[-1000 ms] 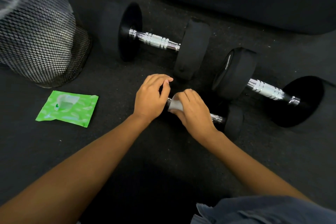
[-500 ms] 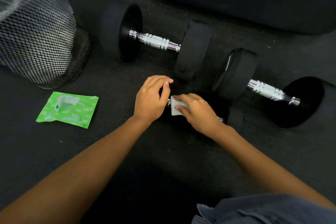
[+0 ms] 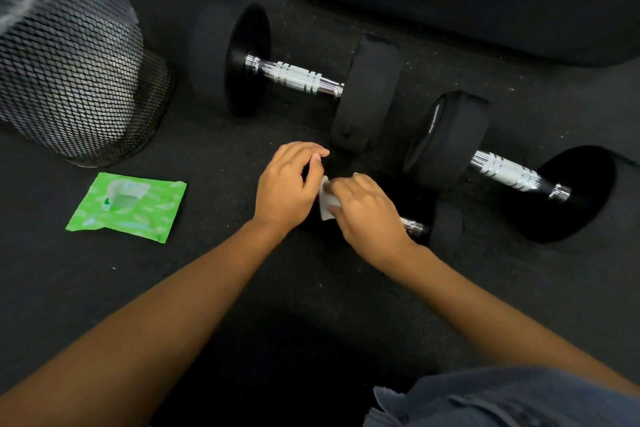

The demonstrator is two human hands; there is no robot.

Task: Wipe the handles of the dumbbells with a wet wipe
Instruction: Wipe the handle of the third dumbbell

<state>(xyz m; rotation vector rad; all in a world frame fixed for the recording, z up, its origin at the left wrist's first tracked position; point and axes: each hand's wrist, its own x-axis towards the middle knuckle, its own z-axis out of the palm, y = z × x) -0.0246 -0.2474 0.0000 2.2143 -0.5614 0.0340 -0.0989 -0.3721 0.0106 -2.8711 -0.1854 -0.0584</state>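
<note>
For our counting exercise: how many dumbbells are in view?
3: a large dumbbell beside the bin, a second large one at right, a small one nearest, partly hidden.

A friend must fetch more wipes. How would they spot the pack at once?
Start at the black mesh bin on the left. On the floor just in front of it lies the flat wipes pack. It is the only bright green thing among black dumbbells and dark floor.

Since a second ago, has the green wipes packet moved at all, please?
No; the green wipes packet still lies in the same spot beside the mesh bin.
</note>
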